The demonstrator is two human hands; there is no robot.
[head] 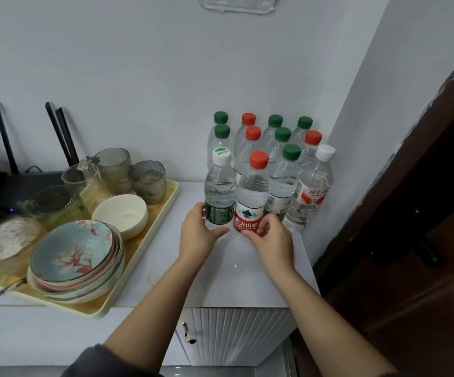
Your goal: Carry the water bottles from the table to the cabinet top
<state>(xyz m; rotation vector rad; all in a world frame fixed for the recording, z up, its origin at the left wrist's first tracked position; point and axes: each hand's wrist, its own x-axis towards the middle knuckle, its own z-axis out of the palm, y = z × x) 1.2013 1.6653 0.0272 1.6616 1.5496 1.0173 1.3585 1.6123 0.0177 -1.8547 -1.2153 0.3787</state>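
While the left hand [197, 232] grips the green-labelled white-capped bottle [220, 191], the right hand [270, 240] seemingly pinches the red-labelled red-capped bottle [251, 197].

Arms outstretched: left hand [198, 234] grips the white-capped bottle [220, 190], right hand [272, 242] pinches the red-capped bottle [251, 193].

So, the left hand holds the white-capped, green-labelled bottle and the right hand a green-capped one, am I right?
Not quite: in the head view the right hand grips the clear plastic bottle with the red cap and red label; the left hand grips the white-capped, green-labelled clear bottle.
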